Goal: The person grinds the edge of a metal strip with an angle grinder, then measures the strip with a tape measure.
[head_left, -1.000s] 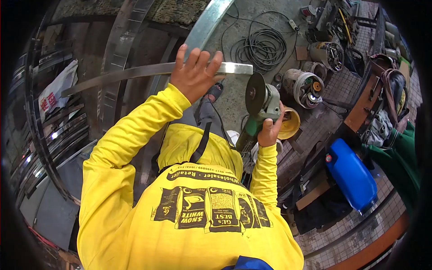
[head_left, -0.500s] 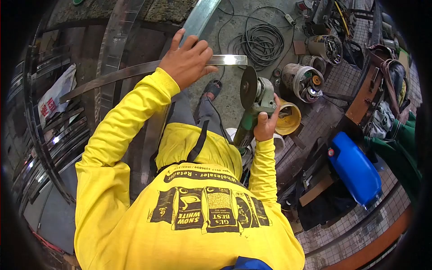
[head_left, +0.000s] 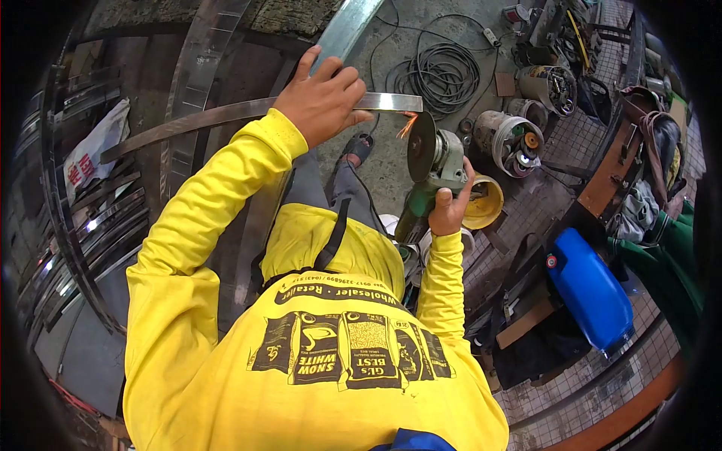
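Observation:
My left hand is closed around a long, curved flat metal bar, whose shiny end juts out to the right. Beneath that hand, a wider galvanized metal piece runs up toward the top. My right hand grips an angle grinder with a green body and grey gear head. The grinder's dark disc meets the underside of the bar's right end, and orange sparks fly there. Part of the grinder's body is hidden behind my right hand.
A coiled black cable lies on the concrete floor ahead. To the right stand a white bucket of discs, a yellow bucket and a blue plastic container. Several metal strips are stacked at left.
Sparks now come off where the disc meets the bar's end; none showed before. Both hands, the bar and the grinder appear slightly further right in view.

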Demonstrator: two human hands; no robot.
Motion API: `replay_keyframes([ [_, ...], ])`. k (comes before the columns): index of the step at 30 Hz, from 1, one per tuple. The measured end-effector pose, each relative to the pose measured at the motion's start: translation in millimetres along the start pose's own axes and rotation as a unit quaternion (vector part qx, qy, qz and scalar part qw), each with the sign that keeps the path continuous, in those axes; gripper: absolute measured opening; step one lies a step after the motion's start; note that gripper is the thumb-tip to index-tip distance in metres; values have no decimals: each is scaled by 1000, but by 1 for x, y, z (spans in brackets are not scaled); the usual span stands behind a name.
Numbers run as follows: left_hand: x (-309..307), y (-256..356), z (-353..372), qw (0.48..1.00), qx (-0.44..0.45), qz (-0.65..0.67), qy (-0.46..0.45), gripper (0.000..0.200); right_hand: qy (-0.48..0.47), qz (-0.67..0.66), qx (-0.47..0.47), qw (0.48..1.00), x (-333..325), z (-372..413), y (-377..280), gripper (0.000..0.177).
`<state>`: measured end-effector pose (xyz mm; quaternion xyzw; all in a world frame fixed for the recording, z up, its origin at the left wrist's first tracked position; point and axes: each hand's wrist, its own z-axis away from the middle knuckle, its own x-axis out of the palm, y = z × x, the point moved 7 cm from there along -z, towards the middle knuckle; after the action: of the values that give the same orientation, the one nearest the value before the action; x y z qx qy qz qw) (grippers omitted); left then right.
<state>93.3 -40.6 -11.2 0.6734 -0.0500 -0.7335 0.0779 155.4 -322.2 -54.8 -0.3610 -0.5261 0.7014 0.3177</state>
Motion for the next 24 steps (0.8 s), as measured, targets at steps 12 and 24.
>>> replay_keyframes([
  [12,2,-1,1,999,8,9,35,42,-18,2,-8,1000,1,-3,-5,104],
  [24,0,-1,1,999,8,11,41,43,-7,-24,-15,1000,1,-4,-8,99],
])
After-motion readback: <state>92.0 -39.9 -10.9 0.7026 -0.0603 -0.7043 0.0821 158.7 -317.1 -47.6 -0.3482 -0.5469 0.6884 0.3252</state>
